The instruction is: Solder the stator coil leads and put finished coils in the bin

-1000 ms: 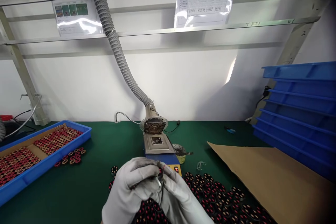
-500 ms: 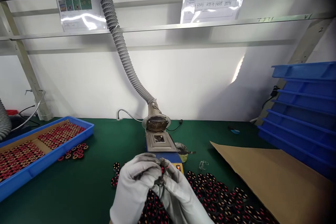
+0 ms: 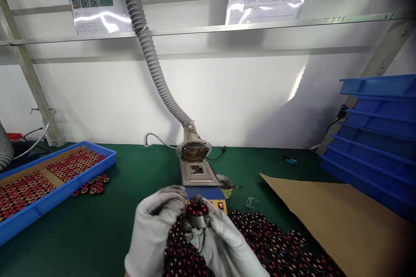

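Right hand (image 3: 225, 230): fingers are pinching red-dotted part (image 3: 197, 211) before metal-topped machine (image 3: 208, 178), likely for steadiness; left hand (image 3: 153, 220): fingers curling alongside, grip unclear.

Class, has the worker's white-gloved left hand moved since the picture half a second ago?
Yes, leftward against the blue machine with the flat metal top: beside the white-gloved left hand, more of the yellow front panel now shows.

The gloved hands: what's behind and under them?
Behind the left hand and right hand stands a machine; its yellow panel is partly covered. Round parts show beneath, between the hands; whatever lies directly under them is hidden.
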Tool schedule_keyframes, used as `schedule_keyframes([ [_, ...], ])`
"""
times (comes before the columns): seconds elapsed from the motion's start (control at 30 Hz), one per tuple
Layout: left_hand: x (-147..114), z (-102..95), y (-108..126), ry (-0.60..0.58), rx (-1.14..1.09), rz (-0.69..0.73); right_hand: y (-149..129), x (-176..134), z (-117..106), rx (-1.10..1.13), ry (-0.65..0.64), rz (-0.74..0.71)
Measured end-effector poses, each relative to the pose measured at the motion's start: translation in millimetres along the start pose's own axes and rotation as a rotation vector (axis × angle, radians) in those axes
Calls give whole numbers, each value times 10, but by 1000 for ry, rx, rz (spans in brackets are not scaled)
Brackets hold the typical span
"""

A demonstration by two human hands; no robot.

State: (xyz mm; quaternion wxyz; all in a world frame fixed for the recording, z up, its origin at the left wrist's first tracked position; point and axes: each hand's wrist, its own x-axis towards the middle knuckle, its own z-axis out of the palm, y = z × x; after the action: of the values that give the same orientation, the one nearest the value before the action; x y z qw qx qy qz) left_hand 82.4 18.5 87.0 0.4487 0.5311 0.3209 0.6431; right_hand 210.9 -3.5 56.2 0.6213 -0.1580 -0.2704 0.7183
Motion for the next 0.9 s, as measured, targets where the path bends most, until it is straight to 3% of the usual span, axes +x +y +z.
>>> schedule_keyframes([
  [0.07,7,-59,-14,76,8,-9,-38,-21,18,85,-42,62],
  [0.1,6,-71,-12,51,58,6,-52,-19,21,110,-72,82],
  [0.23,-32,3,-1,-291,351,91,-78,7,56,58,-138,64],
  [0.3,-44,47,-9,-338,383,149,-83,8,87,24,-133,53],
  [0.57,3,11,10,-360,406,248,-94,10,93,-17,-137,67],
  [0.73,32,5,41,-356,203,267,-30,4,72,-16,-122,54],
  [0.9,17,-18,-34,-218,10,99,-15,-4,105,-8,-126,82],
])
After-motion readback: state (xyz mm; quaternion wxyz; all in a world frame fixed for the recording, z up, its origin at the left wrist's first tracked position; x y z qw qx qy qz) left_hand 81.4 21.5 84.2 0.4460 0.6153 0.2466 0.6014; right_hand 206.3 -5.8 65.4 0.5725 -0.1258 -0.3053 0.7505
